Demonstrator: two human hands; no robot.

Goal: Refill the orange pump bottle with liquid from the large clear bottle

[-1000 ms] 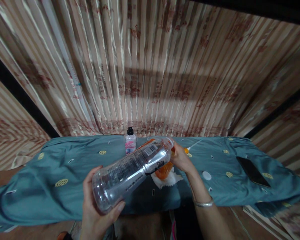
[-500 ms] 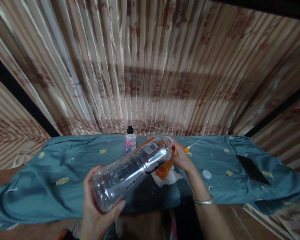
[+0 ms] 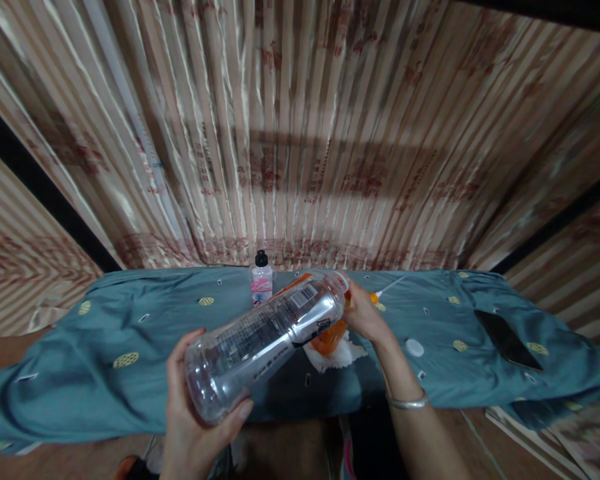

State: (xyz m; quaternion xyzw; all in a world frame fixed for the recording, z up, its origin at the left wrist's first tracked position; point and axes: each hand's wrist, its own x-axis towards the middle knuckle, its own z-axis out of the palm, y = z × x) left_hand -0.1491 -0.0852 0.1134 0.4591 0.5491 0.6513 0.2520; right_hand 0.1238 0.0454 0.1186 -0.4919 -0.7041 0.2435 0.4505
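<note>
Your left hand point(image 3: 190, 427) grips the base of a clear plastic bottle point(image 3: 267, 340), held tilted above the near edge of the teal cloth point(image 3: 105, 327). Your right hand point(image 3: 367, 317) closes around its neck end, beside an orange object point(image 3: 329, 340) on a white tissue point(image 3: 337, 357). 1 small black-capped bottle point(image 3: 261, 283) stands at the far edge; a phone point(image 3: 507, 340) lies toward the right end.
</note>
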